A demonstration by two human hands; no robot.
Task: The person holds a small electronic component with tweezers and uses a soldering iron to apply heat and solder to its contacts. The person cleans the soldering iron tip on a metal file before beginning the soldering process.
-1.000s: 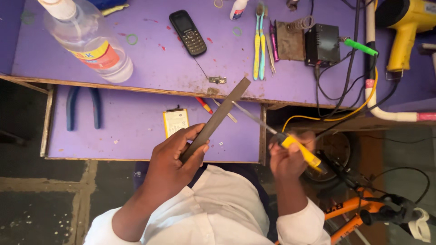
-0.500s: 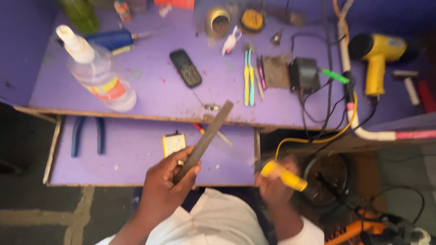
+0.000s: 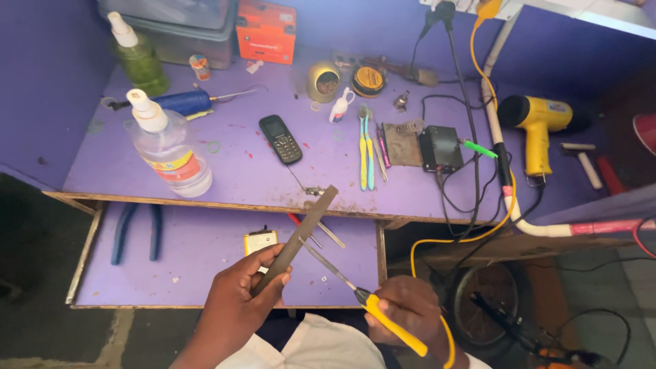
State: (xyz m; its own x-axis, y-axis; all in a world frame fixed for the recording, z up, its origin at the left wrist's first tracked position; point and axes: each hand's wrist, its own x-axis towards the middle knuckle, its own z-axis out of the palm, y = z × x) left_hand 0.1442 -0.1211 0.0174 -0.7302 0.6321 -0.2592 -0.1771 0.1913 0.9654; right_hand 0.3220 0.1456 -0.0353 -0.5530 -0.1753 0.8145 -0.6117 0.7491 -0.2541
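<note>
So the purple bench [image 3: 273, 178] is crowded with tools, all within arm's reach, and the open drawer [image 3: 205, 253] below sits under the work. The left hand [image 3: 239, 301] grips a flat file [image 3: 297, 236] tilted up over the drawer, braced as a rubbing surface. The right hand [image 3: 410, 311] is wrapped tight around a soldering iron [image 3: 383, 318], its tip laid across the file.

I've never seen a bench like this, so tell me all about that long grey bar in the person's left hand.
The grey bar is a flat, narrow strip, dull and metallic-looking like a file. The left hand grips its lower end, so it slants up and to the right above the open drawer. The thin metal tip of the yellow-handled tool meets it near mid-length.
</note>
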